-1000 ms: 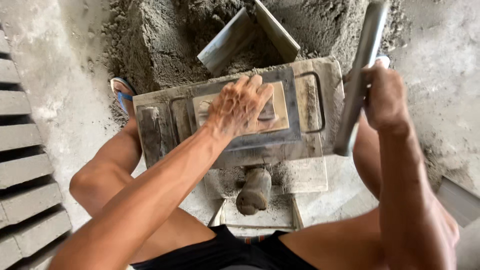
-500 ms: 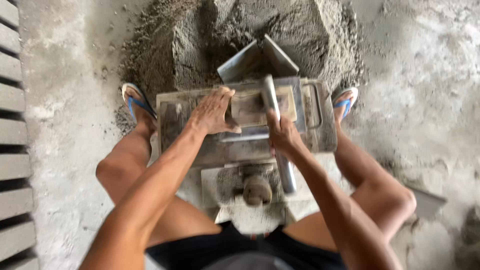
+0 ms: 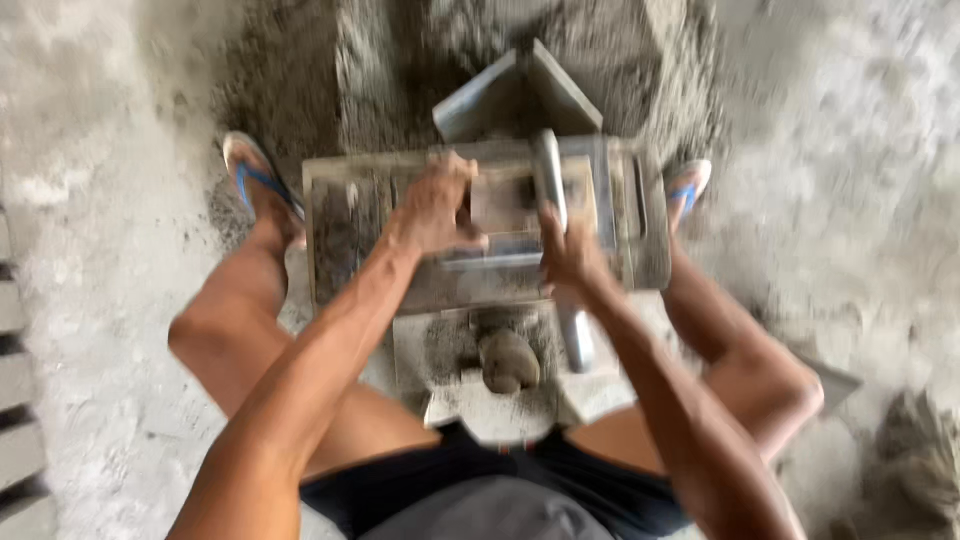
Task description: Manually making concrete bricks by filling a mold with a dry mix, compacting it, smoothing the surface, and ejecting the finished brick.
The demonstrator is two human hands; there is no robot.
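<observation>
At the left edge of the frame lie grey blocks in a row; right of them, in the middle, the left hand presses palm-down, fingers curled, on the grey metal mould. Just right of it, the right hand is closed around a metal bar lying across the mould, with the sand heap above.

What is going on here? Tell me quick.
A person squats over a grey metal block mould set on the ground in front of a heap of sand mix. The left hand presses on top of the mould, while the right hand grips a metal bar laid across it. A flat metal scoop sits in the heap behind. The picture is blurred.
</observation>
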